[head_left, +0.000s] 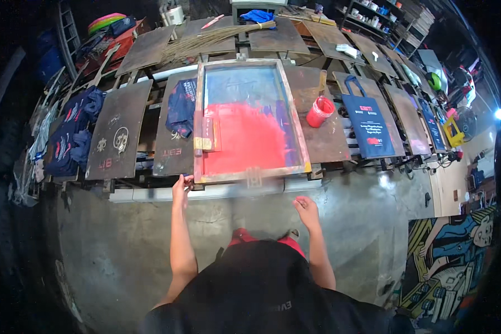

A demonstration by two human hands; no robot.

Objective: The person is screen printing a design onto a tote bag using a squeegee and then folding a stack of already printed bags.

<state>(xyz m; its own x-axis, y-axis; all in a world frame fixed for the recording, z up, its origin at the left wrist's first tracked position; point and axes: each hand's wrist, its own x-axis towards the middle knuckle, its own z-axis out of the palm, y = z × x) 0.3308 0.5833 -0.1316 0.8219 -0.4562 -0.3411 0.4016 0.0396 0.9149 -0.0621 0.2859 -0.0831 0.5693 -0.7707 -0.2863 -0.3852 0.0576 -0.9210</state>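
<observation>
A wooden-edged screen printing frame [292, 111] lies at the centre, its lower half covered in wet red ink [247, 139]. My left hand [181, 190] is at the frame's lower left corner, fingers bent around its edge. To the right, below the frame's front edge, my right hand [307, 212] hangs in the air holding nothing, its fingers loosely curled and apart. A wooden squeegee [210, 133] rests inside the frame along its left side. Beneath the middle of the front edge, something pale is smeared by motion.
An open jar of red ink [319, 112] sits on the board right of the frame. Beyond it lies a printed navy tote bag [368, 125]. Folded dark fabric [181, 108] rests on the left board, with more navy bags [75, 133] farther left. Thin sticks [206, 43] lie behind.
</observation>
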